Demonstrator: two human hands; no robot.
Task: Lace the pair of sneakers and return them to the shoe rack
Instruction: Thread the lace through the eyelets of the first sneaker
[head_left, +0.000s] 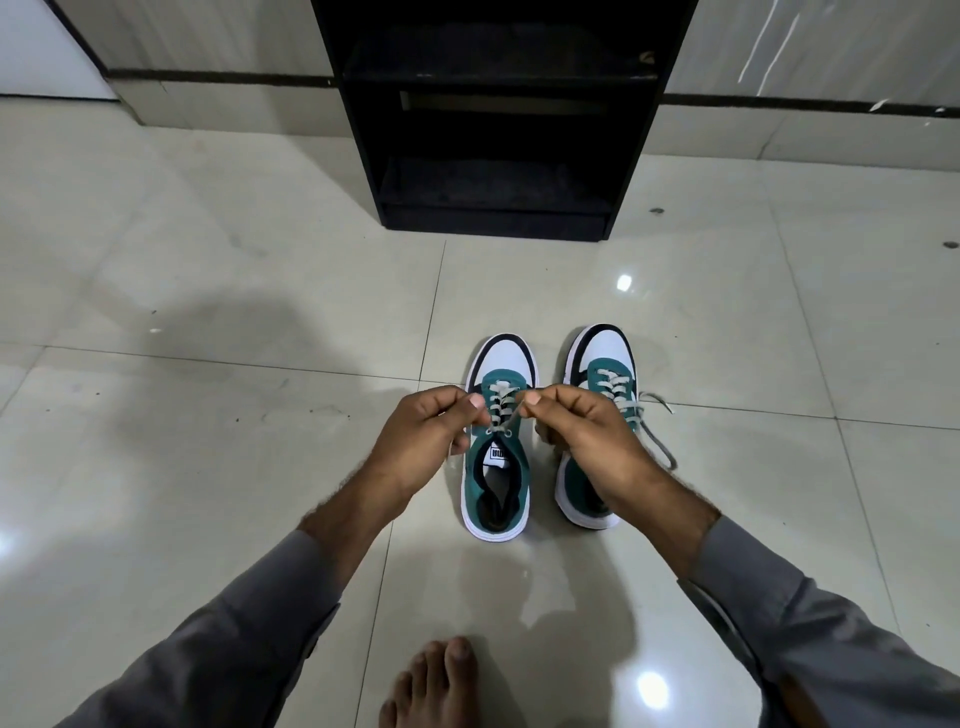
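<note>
On the glossy tile floor (208, 291) our left hand (421, 431) and right hand (587, 441) each pinch one end of the soft, limp lace (500, 410) of the left sneaker (500, 441), best held near its tips.

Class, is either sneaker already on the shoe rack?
No: both sneakers stand on the floor tiles before the rack.

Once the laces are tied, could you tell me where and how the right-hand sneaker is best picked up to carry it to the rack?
Probably by the heel collar of the right-hand sneaker, coming down from above at its near end. It stands upright on the floor with its heel toward the person, and the opening there gives fingers an edge to hook. The right hand covers that opening now, and a loose lace trails outward, so gather that first.
</note>
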